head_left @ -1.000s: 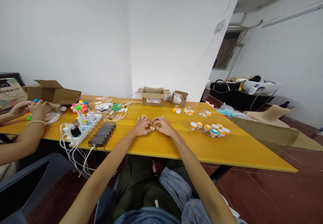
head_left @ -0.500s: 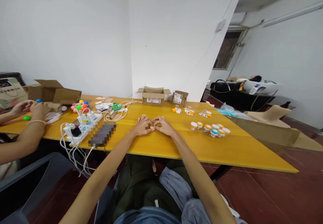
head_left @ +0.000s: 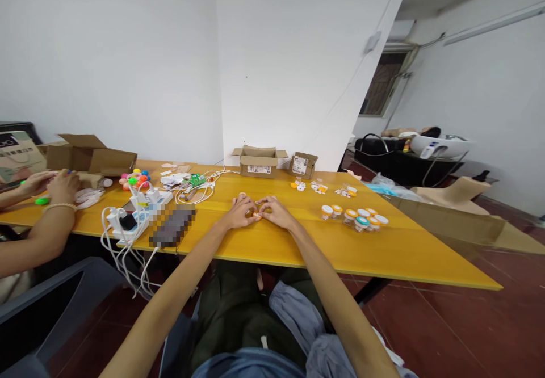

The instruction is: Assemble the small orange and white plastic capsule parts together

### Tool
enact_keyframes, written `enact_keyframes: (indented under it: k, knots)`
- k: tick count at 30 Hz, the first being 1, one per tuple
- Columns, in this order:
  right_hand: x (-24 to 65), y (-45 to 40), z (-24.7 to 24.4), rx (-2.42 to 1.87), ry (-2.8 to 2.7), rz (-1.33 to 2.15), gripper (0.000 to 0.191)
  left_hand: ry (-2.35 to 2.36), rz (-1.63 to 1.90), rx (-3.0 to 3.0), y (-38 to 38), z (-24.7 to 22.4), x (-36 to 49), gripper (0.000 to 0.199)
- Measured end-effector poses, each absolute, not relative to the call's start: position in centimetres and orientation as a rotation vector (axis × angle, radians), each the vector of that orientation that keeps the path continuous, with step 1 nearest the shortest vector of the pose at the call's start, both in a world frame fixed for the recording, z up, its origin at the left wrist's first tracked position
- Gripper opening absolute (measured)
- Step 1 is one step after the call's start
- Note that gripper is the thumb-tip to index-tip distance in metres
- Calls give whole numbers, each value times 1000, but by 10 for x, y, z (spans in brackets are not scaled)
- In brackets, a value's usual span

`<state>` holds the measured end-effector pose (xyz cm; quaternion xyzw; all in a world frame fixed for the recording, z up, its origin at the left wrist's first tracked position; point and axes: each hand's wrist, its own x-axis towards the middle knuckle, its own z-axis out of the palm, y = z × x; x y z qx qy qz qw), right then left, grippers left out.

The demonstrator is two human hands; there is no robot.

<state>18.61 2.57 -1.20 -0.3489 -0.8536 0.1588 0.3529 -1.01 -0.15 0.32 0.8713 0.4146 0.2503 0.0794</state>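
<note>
My left hand (head_left: pixel 239 213) and my right hand (head_left: pixel 276 212) meet above the table near its front edge. Their fingers are bent and closed, with the thumb tips close together. Pinched between them is a small orange-and-white piece (head_left: pixel 257 215), mostly covered by fingertips and too small to name exactly. To the right of my right hand stands a group of small clear jars (head_left: pixel 361 222) with orange, white and teal lids. Behind them lie loose white and orange parts (head_left: pixel 319 188) in several small heaps.
Two cardboard boxes (head_left: pixel 258 165) stand at the table's back. A power strip (head_left: pixel 142 216) with white cables and a dark, blurred-out device (head_left: pixel 172 226) lie to my left. Farther left, a co-worker's hands (head_left: pixel 62 185) work near colourful balls (head_left: pixel 135 179) and an open carton (head_left: pixel 91 154).
My hands stay in place, with only slight finger movement around the small piece. At the left, the co-worker's hands have shifted slightly, and the blue ball there is now mostly covered.
</note>
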Motion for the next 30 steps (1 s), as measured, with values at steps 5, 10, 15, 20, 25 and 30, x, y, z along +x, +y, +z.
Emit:
enact_keyframes:
  k: [5, 10, 15, 20, 25, 30]
  knots:
    - [187, 25, -12, -895, -2213, 399, 13, 1252, 739, 2612, -2, 5, -9, 22]
    - [186, 21, -9, -899, -2197, 384, 13, 1254, 747, 2615, -3, 4, -10, 21]
    - [187, 22, -6, -1000, -2116, 284, 15, 1276, 747, 2613, -2, 3, -9, 20]
    - [194, 22, -2, -1239, -2034, 156, 15, 1273, 740, 2614, -1, 3, -9, 20]
    - [194, 16, 1, -1381, -2082, 69, 15, 1284, 741, 2605, 0, 2, -10, 22]
    - [195, 18, -6, -1339, -2171, -62, 15, 1278, 735, 2607, -1, 2, -10, 22]
